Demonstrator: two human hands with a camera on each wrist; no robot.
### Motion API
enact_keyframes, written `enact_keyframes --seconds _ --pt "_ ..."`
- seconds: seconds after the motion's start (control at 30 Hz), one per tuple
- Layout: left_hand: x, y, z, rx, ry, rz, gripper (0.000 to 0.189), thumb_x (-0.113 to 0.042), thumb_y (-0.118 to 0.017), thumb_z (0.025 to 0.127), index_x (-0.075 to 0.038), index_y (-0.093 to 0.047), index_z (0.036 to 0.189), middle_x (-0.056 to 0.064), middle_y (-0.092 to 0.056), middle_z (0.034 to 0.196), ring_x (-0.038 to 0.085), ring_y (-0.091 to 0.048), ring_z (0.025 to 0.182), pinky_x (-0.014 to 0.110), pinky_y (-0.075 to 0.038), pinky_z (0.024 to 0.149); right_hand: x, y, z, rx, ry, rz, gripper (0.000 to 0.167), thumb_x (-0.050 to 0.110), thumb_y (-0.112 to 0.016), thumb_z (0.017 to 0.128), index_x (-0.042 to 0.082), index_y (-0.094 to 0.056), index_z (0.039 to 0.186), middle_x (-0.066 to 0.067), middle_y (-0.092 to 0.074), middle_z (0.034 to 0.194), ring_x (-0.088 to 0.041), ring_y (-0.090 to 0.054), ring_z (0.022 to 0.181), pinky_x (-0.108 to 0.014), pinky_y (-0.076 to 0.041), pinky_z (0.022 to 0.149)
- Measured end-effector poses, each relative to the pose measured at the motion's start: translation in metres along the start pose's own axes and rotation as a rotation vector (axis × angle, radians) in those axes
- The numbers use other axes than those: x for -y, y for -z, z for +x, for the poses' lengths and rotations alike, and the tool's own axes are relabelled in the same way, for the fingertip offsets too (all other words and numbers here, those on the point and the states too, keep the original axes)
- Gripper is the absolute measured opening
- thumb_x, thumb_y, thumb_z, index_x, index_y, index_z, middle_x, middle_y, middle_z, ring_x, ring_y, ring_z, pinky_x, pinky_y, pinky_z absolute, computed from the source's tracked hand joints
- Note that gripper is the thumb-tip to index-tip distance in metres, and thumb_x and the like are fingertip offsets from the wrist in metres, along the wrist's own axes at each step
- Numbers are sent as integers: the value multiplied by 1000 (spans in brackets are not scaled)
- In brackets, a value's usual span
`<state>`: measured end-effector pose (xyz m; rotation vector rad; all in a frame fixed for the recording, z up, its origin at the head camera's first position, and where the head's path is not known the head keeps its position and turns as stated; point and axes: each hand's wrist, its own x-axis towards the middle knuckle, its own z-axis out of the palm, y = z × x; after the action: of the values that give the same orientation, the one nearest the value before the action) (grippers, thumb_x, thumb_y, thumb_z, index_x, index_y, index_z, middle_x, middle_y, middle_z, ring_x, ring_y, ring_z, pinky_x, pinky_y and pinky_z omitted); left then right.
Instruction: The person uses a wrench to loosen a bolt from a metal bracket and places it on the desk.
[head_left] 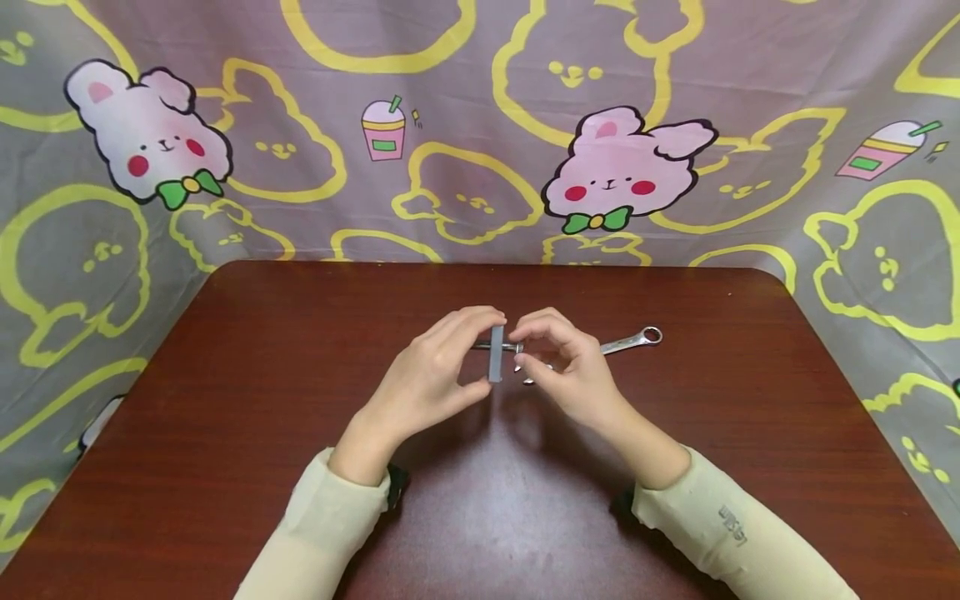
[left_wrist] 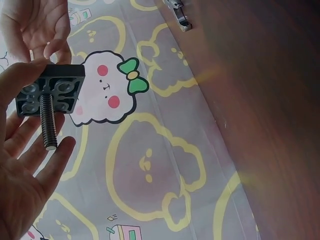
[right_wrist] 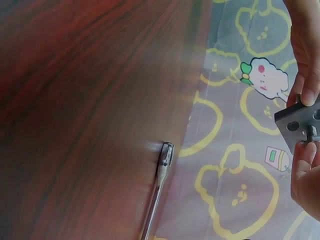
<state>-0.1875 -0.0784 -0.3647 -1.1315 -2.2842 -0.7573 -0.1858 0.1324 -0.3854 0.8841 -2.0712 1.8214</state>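
Note:
My left hand [head_left: 427,367] holds a grey square plate [head_left: 496,354] on edge above the table, thumb and fingers at opposite edges. A threaded bolt [left_wrist: 48,122] runs through the plate's middle, its tip pointing toward my left palm. Round holes [right_wrist: 293,126] show in the plate in the right wrist view. My right hand [head_left: 570,367] pinches the bolt's other end, thumb and fingertips curled about it; the fingers partly hide that end.
A silver combination wrench [head_left: 633,342] lies on the brown table [head_left: 285,400], behind and to the right of my right hand, which partly covers it. A patterned curtain [head_left: 480,208] hangs beyond the table's far edge.

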Motion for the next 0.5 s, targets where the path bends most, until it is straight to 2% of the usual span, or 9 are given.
enact_keyframes --seconds 0.2,0.3,0.4,0.5 --pt "1 0 -1 10 12 1 66 -3 -82 68 -5 -55 128 7 -61 130 19 -59 120 33 -51 101 5 4 -1 -30 -25 88 20 -16 -64 83 -10 -65 101 0 -66 99 -8 -63 91 -19 -57 75" --pt "1 0 -1 17 21 11 65 -3 -81 69 -6 -55 128 7 -60 131 19 -59 121 33 -51 102 7 8 -1 -43 -35 93 17 -15 -63 84 -11 -64 101 2 -67 98 -8 -64 90 -19 -57 75" --pt "1 1 -1 10 16 20 65 -4 -81 69 -6 -55 129 7 -60 131 19 -58 122 33 -51 102 6 11 0 -43 -114 48 17 -10 -64 87 -9 -65 104 1 -67 98 -7 -65 88 -20 -58 76" --pt "0 2 0 -11 -5 21 65 -4 -80 70 -5 -55 129 7 -60 132 19 -58 122 33 -51 102 3 14 -1 -16 -217 -16 18 -3 -64 90 -5 -65 108 -6 -68 100 -7 -66 85 -21 -58 74"
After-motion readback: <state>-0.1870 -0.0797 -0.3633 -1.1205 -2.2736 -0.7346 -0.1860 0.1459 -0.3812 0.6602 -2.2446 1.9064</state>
